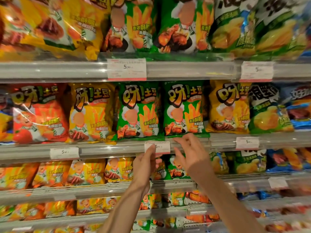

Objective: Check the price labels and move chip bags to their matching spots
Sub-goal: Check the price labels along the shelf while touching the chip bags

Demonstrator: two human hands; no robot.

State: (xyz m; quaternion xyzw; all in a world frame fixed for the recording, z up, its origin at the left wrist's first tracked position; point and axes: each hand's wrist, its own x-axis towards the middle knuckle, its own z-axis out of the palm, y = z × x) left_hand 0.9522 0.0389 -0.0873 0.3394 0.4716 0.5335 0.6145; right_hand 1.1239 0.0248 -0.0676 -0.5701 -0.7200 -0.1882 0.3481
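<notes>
Two green chip bags (183,108) stand side by side in the middle of the centre shelf, with yellow bags (90,111) to their left and right. Under them a white price label (160,147) reading 5.90 sits on the shelf rail. My left hand (145,163) has a fingertip on the label's left edge and holds nothing else. My right hand (190,152) hovers just right of the label, below the right green bag, fingers spread and empty.
A red bag (40,113) stands at the left of the centre shelf. More price labels (64,153) sit on the rails (109,148) at left, right and above. Shelves above and below are packed with chip bags, green wavy-chip bags (267,108) at right.
</notes>
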